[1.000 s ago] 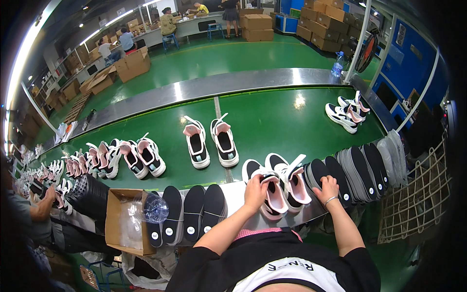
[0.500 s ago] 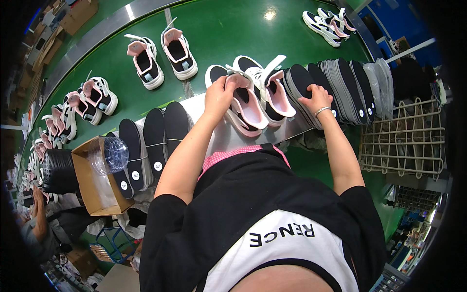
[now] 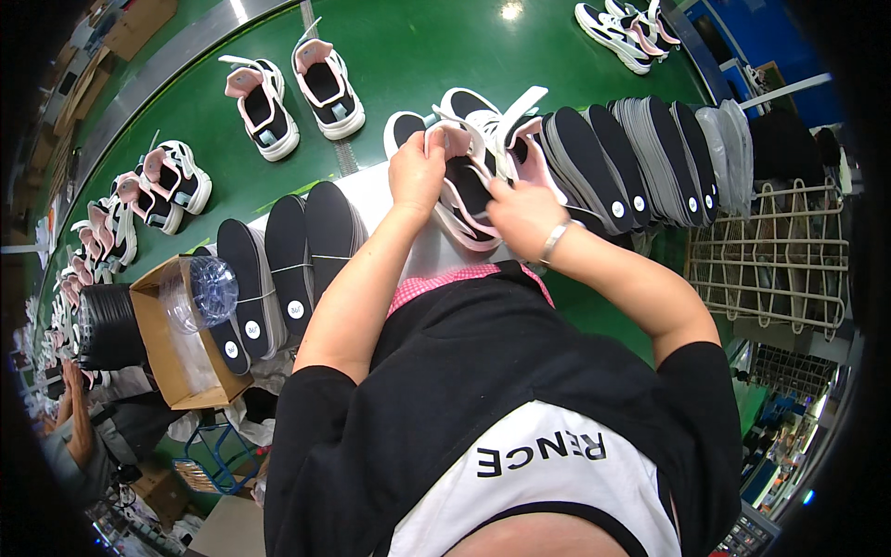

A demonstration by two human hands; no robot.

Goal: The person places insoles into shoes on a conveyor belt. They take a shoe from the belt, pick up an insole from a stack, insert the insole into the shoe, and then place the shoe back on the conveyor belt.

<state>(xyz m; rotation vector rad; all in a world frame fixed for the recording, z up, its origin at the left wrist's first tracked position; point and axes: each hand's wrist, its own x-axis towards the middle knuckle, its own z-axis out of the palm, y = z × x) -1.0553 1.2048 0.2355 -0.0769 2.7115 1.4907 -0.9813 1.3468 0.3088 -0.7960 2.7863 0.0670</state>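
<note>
In front of me a black, white and pink sneaker (image 3: pixel 447 221) stands with its opening toward me. My left hand (image 3: pixel 418 174) is closed on its pink tongue and collar. A black insole (image 3: pixel 467 188) shows inside the opening, its near part next to my right fingers. My right hand (image 3: pixel 527 217) is bent over the sneaker's right edge, its fingers pinched at the insole; their tips are partly hidden. Beside it, partly behind my right hand, is a second sneaker (image 3: pixel 531 167) with its white strap raised.
Stacked black insoles (image 3: pixel 594 167) stand to the right, beside a wire rack (image 3: pixel 770 255). On the left are banded insoles (image 3: pixel 290 260) and a cardboard box (image 3: pixel 186 343). More sneakers (image 3: pixel 325 88) stand on the green table (image 3: pixel 427 56). Another person's hand (image 3: pixel 76 399) shows far left.
My right hand has moved left from the insole stack to the sneaker's opening. Black now covers the pale inside of that sneaker. My left hand stays on the tongue.
</note>
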